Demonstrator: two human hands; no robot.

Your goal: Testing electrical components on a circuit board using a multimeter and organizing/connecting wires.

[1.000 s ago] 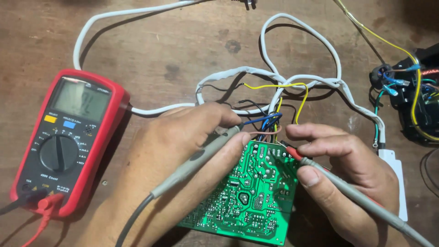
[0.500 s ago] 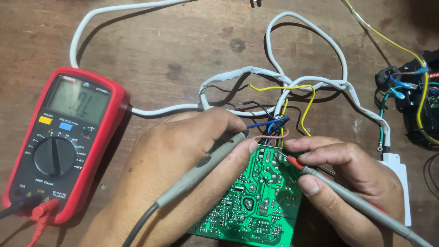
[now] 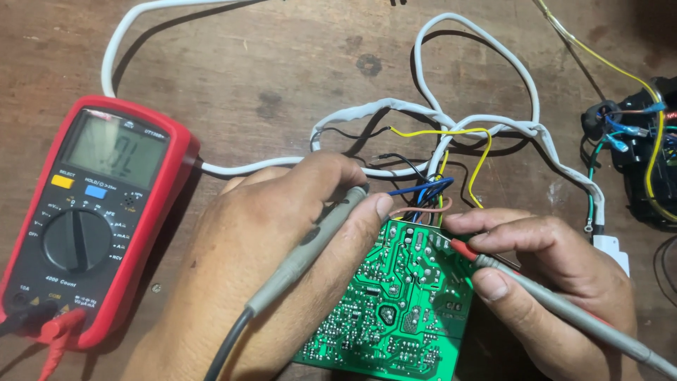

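Change: since the earlier frames the view has drifted a little to the right, so the meter sits nearer the left edge; both hands keep their probes on the same top corner of the board.
Left hand: the left hand (image 3: 282,247) is pinched shut around a grey probe with a black lead (image 3: 310,247), thumb and forefinger closed near its front end.
Left probe axis: it runs from lower left, by the wrist, up and right to the fingertips – its tip is hidden under the thumb, so the exact contact cannot be told.
Right hand: the right hand (image 3: 557,289) pinches a grey probe with a red collar (image 3: 493,262), fingers pressed together on the shaft.
Right probe axis: long axis from lower right up and left, red end pointing at the board's top edge.
Board: the green printed circuit board, solder side up (image 3: 398,310), lies between the two hands, just below both sets of fingertips – the left hand overlaps its left edge and is about as near as the right.
Wires: a bundle of blue, brown and yellow wires (image 3: 430,190) leaves the board just beyond the fingertips.
Further out: a white cable (image 3: 472,42) loops above the hands.
Meter: a red-cased digital multimeter with a black dial (image 3: 92,219) lies well left of the left hand.
Surface: worn brown wooden table (image 3: 282,77).
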